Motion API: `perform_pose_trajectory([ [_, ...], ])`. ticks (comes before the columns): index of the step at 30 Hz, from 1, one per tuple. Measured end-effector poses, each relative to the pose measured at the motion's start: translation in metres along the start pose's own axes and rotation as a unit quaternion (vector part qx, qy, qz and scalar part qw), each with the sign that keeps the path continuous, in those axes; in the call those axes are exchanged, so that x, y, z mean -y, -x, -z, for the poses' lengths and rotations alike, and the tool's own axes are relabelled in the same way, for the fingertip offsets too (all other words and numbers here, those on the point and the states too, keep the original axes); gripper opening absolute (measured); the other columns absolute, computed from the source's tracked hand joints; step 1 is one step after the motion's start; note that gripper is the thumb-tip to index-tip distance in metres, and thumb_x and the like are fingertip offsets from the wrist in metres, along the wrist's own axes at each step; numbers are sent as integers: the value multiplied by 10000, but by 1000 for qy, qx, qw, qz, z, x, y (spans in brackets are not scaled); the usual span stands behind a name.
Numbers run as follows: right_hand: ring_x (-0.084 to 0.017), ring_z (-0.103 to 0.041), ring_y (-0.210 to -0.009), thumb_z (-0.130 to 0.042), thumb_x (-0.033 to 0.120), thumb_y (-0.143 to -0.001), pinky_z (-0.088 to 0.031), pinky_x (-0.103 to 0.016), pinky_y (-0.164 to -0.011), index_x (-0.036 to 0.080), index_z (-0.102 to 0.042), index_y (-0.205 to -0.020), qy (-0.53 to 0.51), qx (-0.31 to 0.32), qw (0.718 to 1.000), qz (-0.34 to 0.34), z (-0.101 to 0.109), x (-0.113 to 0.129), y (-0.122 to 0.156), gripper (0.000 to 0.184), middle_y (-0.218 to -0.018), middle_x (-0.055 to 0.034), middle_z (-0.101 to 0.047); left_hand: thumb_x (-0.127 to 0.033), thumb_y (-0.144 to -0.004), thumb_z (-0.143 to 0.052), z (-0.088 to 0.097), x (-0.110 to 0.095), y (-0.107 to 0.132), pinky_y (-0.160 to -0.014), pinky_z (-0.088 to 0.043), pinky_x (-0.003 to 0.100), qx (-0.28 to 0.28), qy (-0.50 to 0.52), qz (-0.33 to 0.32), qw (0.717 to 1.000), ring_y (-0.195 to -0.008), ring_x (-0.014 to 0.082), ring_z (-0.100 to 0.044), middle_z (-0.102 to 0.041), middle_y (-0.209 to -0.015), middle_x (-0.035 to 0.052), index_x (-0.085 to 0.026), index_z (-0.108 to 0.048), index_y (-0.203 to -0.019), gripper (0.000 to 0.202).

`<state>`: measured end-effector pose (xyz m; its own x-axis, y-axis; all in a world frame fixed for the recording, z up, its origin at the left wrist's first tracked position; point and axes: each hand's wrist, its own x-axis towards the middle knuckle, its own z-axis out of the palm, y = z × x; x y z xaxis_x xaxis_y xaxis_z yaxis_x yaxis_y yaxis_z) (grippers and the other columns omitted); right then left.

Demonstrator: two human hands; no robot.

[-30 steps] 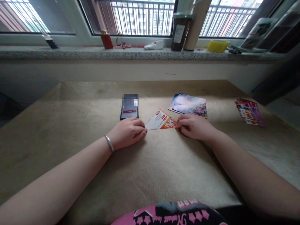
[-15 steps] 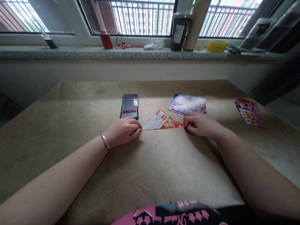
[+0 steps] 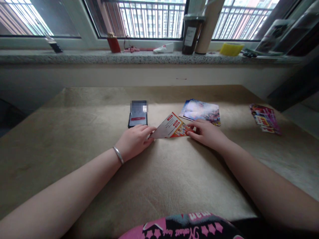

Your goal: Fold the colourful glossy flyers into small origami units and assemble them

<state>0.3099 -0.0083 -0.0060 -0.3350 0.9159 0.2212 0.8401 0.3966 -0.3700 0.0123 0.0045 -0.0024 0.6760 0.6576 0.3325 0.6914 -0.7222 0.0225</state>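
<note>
A printed sheet of paper (image 3: 169, 127), folded into a triangle with its long edge toward me, is between my hands over the table. It is white with red labels on the left and an orange picture on the right. My left hand (image 3: 136, 141), with a silver bangle at the wrist, pinches the left corner. My right hand (image 3: 205, 134) has the right corner between thumb and fingers. Just beyond my left hand lies a phone (image 3: 138, 114), its screen partly blurred out.
Behind my right hand lie several glossy picture sheets (image 3: 203, 109). A fanned pile of colourful cards (image 3: 265, 119) rests at the table's right. Along the windowsill (image 3: 149, 59) stand a dark lidded cup (image 3: 191, 35), a red container (image 3: 114, 43) and a yellow item (image 3: 231, 49).
The folded paper has tilted up a little from the table. My right hand has moved left along with its corner, and my left hand has shifted slightly right.
</note>
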Motion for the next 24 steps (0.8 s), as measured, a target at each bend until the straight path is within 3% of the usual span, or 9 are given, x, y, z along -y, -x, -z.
perform_pose_trajectory([
  [5,-134,-539,-656,-568,246,-814,-437,-256,-592,189,-665,-973,-45,-27,998,16,-4,2,0,195,-819,-48,-626,-200,-842,-526,-1,2,0,-673,-499,270,-17,33,25,999,-766,165,-629,-679,-886,55,-162,-588,-1077,246],
  [11,-143,-558,-688,-563,220,-819,-449,-258,-606,190,-632,-862,-71,-57,993,75,-2,3,3,87,-781,-38,-630,-181,-859,-496,-1,7,-1,-688,-494,272,-62,36,-26,997,-764,160,-597,-652,-837,58,-154,-625,-889,135],
  [17,-158,-587,-810,-556,182,-832,-471,-303,-732,211,-618,-795,-81,-14,978,191,1,4,3,78,-842,-42,-645,-120,-878,-445,-2,11,-2,-710,-491,277,-77,56,-85,992,-797,146,-574,-639,-901,56,-177,-632,-896,196],
  [24,-155,-600,-839,-558,173,-828,-481,-312,-761,206,-636,-816,-77,23,973,217,0,6,3,85,-892,-48,-666,-138,-899,-452,1,7,-3,-790,-507,309,-41,65,-132,988,-881,158,-581,-662,-1005,56,-201,-650,-1020,241],
])
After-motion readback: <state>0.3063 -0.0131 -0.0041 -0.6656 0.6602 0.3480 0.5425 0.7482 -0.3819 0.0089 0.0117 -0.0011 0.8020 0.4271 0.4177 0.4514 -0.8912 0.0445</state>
